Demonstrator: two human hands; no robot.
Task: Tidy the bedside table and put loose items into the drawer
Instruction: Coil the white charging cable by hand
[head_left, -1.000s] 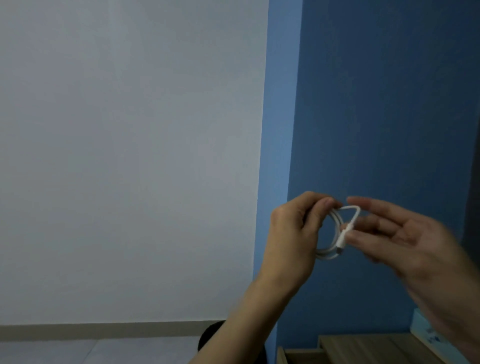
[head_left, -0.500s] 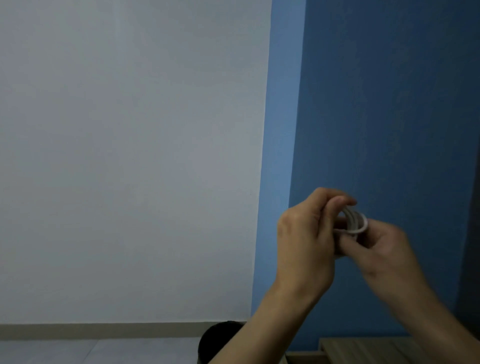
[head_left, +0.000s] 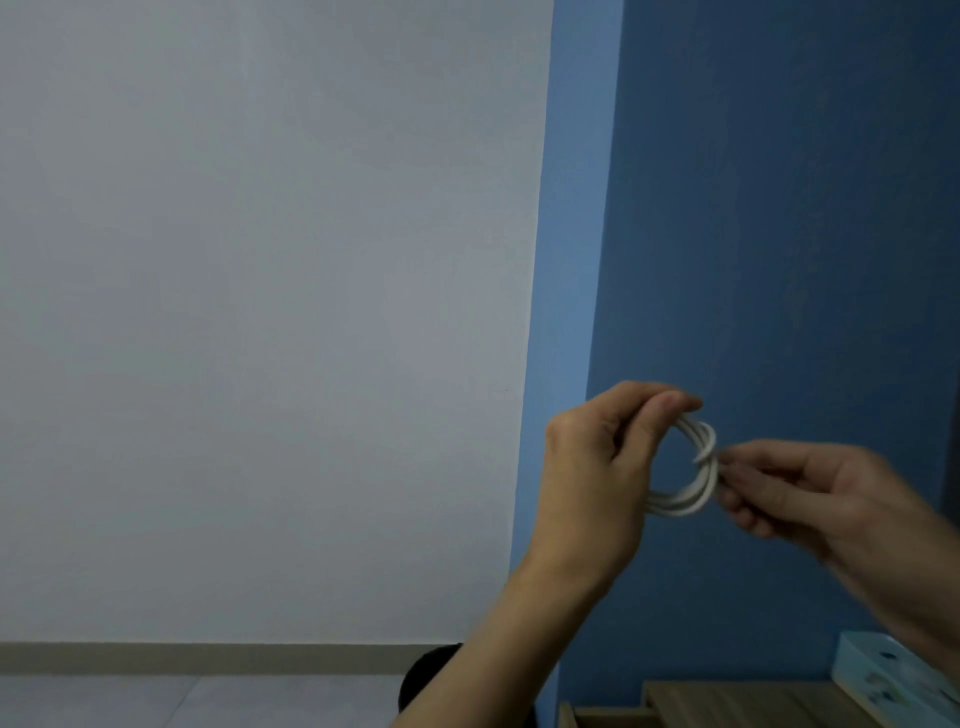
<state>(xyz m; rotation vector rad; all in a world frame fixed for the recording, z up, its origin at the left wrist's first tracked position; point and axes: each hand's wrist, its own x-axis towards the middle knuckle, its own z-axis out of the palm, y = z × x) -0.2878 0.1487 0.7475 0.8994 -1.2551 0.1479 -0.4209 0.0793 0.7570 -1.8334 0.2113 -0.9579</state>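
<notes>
A white cable (head_left: 684, 491) is wound into a small coil and held up in front of the blue wall. My left hand (head_left: 597, 467) pinches the top of the coil between thumb and fingers. My right hand (head_left: 810, 493) pinches the cable at the coil's right side, where one turn wraps round the loops. Below, at the frame's bottom edge, shows the wooden top of the bedside table (head_left: 737, 704), with the open drawer (head_left: 602, 717) at its left.
A light blue box (head_left: 883, 670) with printed patterns stands on the table at the right. A dark round object (head_left: 426, 675) sits on the floor beside my left forearm. A pale grey wall fills the left half of the view.
My right hand has drawn away to the right of the coil, which now shows as a full ring with one turn wrapped round it. The view has tilted slightly down, revealing the blue box.
</notes>
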